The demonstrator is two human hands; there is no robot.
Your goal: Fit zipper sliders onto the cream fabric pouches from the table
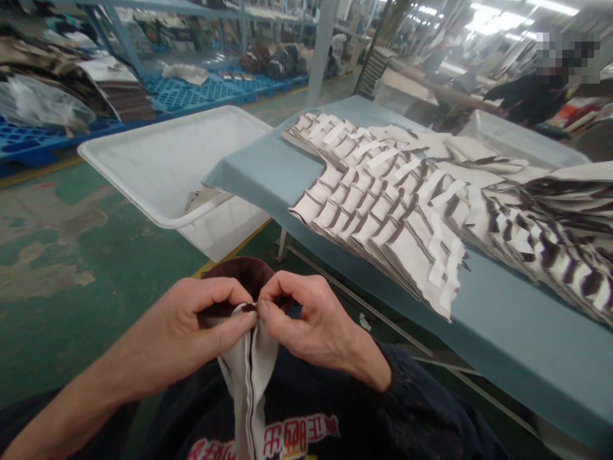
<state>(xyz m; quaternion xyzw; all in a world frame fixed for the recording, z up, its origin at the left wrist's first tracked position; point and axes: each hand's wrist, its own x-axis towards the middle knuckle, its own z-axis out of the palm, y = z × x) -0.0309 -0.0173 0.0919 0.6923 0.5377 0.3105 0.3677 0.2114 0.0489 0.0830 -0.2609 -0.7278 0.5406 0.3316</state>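
A strip of white fabric with a dark seam point(258, 383) hangs down in front of my dark shirt, its top end pinched between both hands. My left hand point(191, 319) grips the top edge from the left with thumb and forefinger. From the right, my right hand point(306, 313) pinches the same edge, its fingertips touching those of the left. Behind the fingers a dark maroon piece of fabric point(251, 271) curves in a loop; the hands partly hide it.
Right and ahead, a blue-covered table point(258, 172) bears overlapping stacks of white, dark-edged fabric pieces point(364, 198). A white plastic bin point(158, 172) stands left of it. Farther off are blue pallets point(191, 96), a clear bin point(522, 140) and a person in dark clothing point(527, 96).
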